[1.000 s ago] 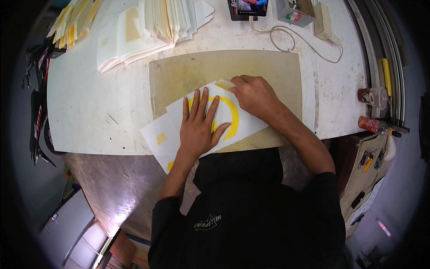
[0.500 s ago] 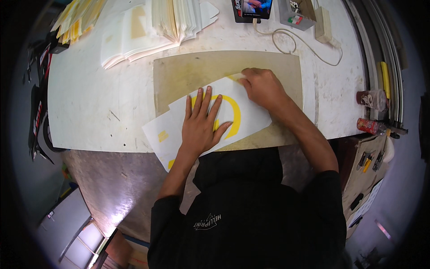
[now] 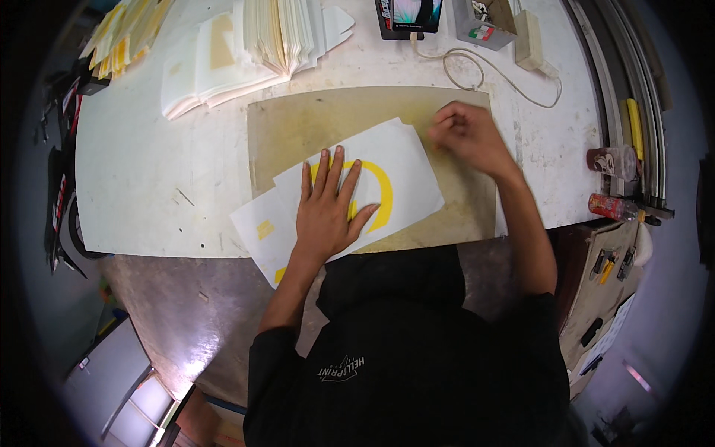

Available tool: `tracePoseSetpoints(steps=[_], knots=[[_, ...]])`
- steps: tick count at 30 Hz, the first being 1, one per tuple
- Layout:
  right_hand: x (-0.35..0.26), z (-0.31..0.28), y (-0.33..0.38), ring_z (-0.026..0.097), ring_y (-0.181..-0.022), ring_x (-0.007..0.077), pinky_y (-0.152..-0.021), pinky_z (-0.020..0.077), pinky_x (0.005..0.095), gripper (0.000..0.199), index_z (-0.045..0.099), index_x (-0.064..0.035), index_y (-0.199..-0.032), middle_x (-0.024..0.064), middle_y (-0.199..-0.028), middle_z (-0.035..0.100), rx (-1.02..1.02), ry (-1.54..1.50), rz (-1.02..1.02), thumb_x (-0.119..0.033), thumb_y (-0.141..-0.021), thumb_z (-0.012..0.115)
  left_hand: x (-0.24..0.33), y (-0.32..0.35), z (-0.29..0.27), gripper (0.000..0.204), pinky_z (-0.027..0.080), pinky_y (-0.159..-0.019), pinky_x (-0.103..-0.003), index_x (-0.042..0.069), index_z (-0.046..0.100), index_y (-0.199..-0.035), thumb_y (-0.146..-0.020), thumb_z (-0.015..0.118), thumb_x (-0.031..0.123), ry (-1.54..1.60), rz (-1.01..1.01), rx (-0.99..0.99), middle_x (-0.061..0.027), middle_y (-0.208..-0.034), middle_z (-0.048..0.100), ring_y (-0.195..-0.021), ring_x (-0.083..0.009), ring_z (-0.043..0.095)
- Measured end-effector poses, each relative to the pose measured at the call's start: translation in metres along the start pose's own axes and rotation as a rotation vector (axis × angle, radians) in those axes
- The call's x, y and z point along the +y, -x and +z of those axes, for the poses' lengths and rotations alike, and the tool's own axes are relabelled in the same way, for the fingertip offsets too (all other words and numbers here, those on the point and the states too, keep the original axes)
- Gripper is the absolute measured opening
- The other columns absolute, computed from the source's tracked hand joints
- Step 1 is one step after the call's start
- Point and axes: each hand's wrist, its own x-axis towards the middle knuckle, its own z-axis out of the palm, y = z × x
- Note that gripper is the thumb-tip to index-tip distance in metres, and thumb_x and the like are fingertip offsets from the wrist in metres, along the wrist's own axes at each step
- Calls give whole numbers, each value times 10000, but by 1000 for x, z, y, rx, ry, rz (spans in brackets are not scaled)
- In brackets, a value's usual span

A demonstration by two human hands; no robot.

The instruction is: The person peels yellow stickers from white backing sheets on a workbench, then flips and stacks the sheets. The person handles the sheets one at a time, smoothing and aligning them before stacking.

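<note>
I am pressing my left hand (image 3: 326, 212), fingers spread wide, flat on the white paper sheet with a yellow curved shape (image 3: 402, 167), which is lying on the brown cutting board (image 3: 298, 127), long axis running lower left to upper right. My right hand (image 3: 468, 135), fingers curled narrow, is pinching something off the sheet's edge, I judge; I cannot tell what. Next calls for steady holding.

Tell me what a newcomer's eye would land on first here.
The bright yellow arc printed on a white sheet stands out at the middle of the brown mat. The left hand lies flat, fingers spread, on that sheet, while the right hand rests loosely curled on the mat's upper right corner. Stacks of cream sheets fan out along the table's far edge.
</note>
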Motion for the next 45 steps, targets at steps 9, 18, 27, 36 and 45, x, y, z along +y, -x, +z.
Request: tracePoseSetpoints(steps=[9, 18, 27, 36, 45], knots=[[0, 78, 11, 656, -771, 382, -680, 515, 427, 154, 620, 4, -863, 206, -826, 658, 43, 452, -227, -34, -771, 737, 1, -1, -1, 668, 163, -1185, -580, 48, 518, -1415, -932, 599, 502, -14, -2, -6, -233, -1558, 341, -1477, -396, 261], [8, 25, -14, 649, -753, 402, -686, 520, 473, 99, 616, 13, -904, 212, -820, 651, 370, 563, -198, -20, -819, 656, 0, 1, 1, 747, 163, -1186, -578, 16, 435, -1465, -932, 594, 515, -40, 0, -10, -223, -1571, 325, -1481, -395, 252], [41, 45, 104, 711, -735, 268, -646, 565, 353, 149, 668, -5, -988, 167, -853, 696, 556, 662, -93, -49, -856, 723, -1, -1, 1, 768, 125, -1195, -580, 23, 376, -1500, -937, 588, 501, -49, -2, -44, -217, -1596, 273, -1493, -401, 211], [54, 8, 127, 676, -651, 202, -592, 537, 315, 218, 657, 33, -1035, 160, -820, 699, 643, 488, -29, -71, -865, 745, 4, 0, 1, 740, 150, -1192, -576, 16, 433, -1467, -942, 577, 517, -89, -5, -30, -217, -1575, 319, -1479, -396, 253], [80, 4, 131, 585, -659, 48, -573, 469, 214, 215, 662, 38, -1066, 59, -782, 679, 698, 249, -69, -86, -903, 729, 4, 0, 0, 734, 143, -1190, -579, 19, 429, -1470, -943, 585, 506, -76, 6, -28, -220, -1583, 299, -1481, -404, 240]])
